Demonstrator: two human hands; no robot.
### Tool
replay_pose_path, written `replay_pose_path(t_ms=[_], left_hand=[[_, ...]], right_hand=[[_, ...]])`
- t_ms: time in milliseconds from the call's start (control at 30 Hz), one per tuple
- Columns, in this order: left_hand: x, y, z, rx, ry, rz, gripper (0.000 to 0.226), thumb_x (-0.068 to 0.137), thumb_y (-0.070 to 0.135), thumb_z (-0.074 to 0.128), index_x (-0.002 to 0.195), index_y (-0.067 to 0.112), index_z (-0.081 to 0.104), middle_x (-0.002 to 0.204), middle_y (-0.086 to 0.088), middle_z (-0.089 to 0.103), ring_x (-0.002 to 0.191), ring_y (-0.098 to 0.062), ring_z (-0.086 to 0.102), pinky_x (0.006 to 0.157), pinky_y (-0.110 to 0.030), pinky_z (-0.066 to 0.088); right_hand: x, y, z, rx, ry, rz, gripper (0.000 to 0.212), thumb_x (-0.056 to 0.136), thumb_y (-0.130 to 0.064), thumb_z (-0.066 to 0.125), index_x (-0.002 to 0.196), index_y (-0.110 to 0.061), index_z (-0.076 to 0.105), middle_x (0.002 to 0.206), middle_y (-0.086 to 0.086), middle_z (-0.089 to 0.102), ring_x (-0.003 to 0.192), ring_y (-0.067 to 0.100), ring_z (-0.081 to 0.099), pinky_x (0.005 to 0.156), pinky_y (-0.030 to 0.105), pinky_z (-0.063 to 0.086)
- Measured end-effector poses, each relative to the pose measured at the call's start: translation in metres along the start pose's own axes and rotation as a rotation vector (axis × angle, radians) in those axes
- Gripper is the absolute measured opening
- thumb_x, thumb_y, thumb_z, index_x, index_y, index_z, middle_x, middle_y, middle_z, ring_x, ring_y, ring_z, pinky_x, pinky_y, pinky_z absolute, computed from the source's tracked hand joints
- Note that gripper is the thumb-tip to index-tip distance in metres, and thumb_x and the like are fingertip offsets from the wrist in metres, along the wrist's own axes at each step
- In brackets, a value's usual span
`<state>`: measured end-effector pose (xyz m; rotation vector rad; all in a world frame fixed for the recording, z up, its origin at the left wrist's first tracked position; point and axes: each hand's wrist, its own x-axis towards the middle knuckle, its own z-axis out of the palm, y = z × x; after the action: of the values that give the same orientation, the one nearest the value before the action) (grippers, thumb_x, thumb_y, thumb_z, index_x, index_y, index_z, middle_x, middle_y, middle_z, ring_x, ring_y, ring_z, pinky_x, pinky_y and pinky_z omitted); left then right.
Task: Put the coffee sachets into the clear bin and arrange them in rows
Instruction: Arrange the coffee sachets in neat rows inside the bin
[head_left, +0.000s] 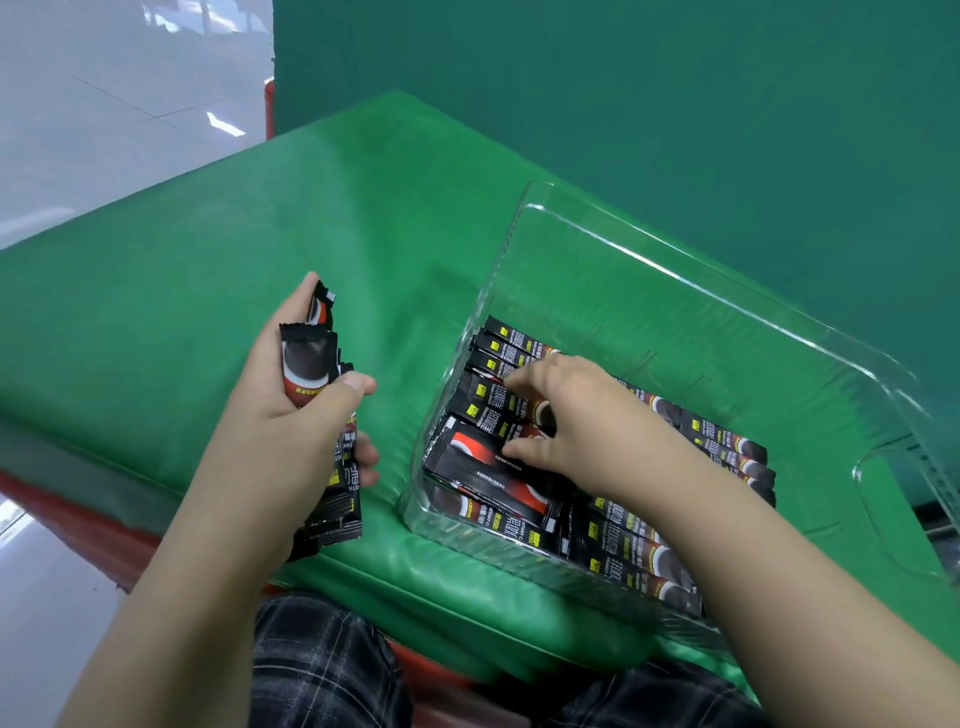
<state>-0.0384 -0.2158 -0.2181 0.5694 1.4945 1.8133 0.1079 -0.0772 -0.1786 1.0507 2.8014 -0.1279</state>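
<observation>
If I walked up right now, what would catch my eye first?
Probably the clear bin on the green tabletop, its near end lined with black coffee sachets. The right hand reaches inside, fingertips on the sachets there. Left of the bin, the left hand grips a bundle of sachets above the table.

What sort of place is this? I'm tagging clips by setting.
Probably a staged recording spot indoors: a green backdrop, a table under green cloth, and a glossy tiled floor.
</observation>
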Motion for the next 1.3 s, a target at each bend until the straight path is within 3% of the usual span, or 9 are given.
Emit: replay_pose_path(t_ms=[100,333,533,667,833,933,1000,1167,1300], left_hand=[[0.001,-0.001,0.0,0.006,0.007,0.002,0.064,0.094,0.007,0.055,0.107,0.068,0.043,0.111,-0.017,0.059,0.046,-0.013,0.055,0.046,-0.029,0.054],[0.001,-0.002,0.001,0.023,-0.022,0.017,0.063,0.094,0.007,0.055,0.111,0.066,0.041,0.105,-0.01,0.06,0.047,-0.014,0.054,0.047,-0.03,0.054],[0.007,-0.011,-0.002,0.097,-0.038,0.045,0.035,0.095,0.02,0.053,0.123,0.039,0.043,0.072,0.002,0.056,0.044,-0.014,0.044,0.039,-0.024,0.042],[0.007,-0.007,-0.005,0.102,-0.032,0.025,0.025,0.099,0.017,0.047,0.124,0.02,0.043,0.069,0.007,0.058,0.047,-0.013,0.044,0.044,-0.029,0.04],[-0.005,0.011,-0.008,-0.072,-0.077,-0.021,0.049,0.096,0.003,0.045,0.135,0.03,0.032,0.075,-0.001,0.063,0.042,-0.016,0.044,0.044,-0.029,0.038],[-0.015,0.018,-0.011,-0.063,-0.167,0.06,0.057,0.084,0.016,0.059,0.128,0.038,0.031,0.069,0.006,0.065,0.043,-0.019,0.044,0.047,-0.031,0.038],[-0.02,0.02,-0.013,-0.009,-0.206,0.113,0.05,0.076,0.027,0.055,0.119,0.04,0.032,0.065,0.006,0.065,0.044,-0.019,0.046,0.047,-0.032,0.04],[-0.028,0.025,-0.01,0.114,-0.219,0.191,0.041,0.096,0.015,0.054,0.105,0.045,0.028,0.05,-0.001,0.051,0.043,-0.017,0.045,0.049,-0.03,0.042],[-0.031,0.026,-0.006,0.169,-0.213,0.239,0.038,0.087,0.032,0.056,0.105,0.047,0.026,0.045,0.002,0.05,0.043,-0.012,0.045,0.051,-0.035,0.042]], right_hand=[[-0.007,0.004,0.001,-0.017,0.009,0.026,0.042,0.082,-0.039,0.068,0.119,-0.021,0.058,0.113,0.0,0.058,0.109,0.019,0.049,0.094,0.034,0.042],[-0.007,0.002,0.007,0.04,0.042,0.061,0.028,0.083,-0.038,0.066,0.106,-0.022,0.064,0.104,-0.004,0.063,0.099,0.016,0.056,0.086,0.032,0.047],[-0.013,-0.006,-0.003,0.175,0.201,0.038,0.015,0.085,-0.034,0.066,0.096,-0.024,0.066,0.076,-0.018,0.05,0.076,0.002,0.049,0.069,0.019,0.04],[-0.028,-0.031,-0.019,0.438,0.423,0.022,0.006,0.083,-0.027,0.068,0.081,-0.031,0.064,0.061,-0.026,0.051,0.063,-0.013,0.048,0.06,0.003,0.032],[-0.037,-0.067,-0.041,0.558,0.552,-0.087,0.007,0.083,-0.021,0.068,0.089,-0.025,0.07,0.072,-0.023,0.052,0.071,-0.013,0.048,0.068,0.003,0.034],[-0.037,-0.083,-0.055,0.517,0.504,-0.176,0.02,0.086,-0.027,0.066,0.105,-0.025,0.068,0.097,-0.011,0.057,0.091,-0.001,0.046,0.083,0.017,0.035],[-0.036,-0.089,-0.061,0.483,0.407,-0.216,0.026,0.086,-0.03,0.065,0.111,-0.026,0.066,0.106,-0.007,0.056,0.1,0.009,0.042,0.087,0.021,0.033],[-0.035,-0.091,-0.062,0.54,0.372,-0.251,0.012,0.081,-0.024,0.071,0.089,-0.028,0.064,0.087,-0.014,0.058,0.076,-0.006,0.041,0.067,0.008,0.03],[-0.038,-0.087,-0.059,0.695,0.39,-0.28,0.024,0.079,-0.014,0.073,0.082,-0.03,0.055,0.077,-0.017,0.055,0.061,-0.001,0.044,0.059,0.012,0.035]])
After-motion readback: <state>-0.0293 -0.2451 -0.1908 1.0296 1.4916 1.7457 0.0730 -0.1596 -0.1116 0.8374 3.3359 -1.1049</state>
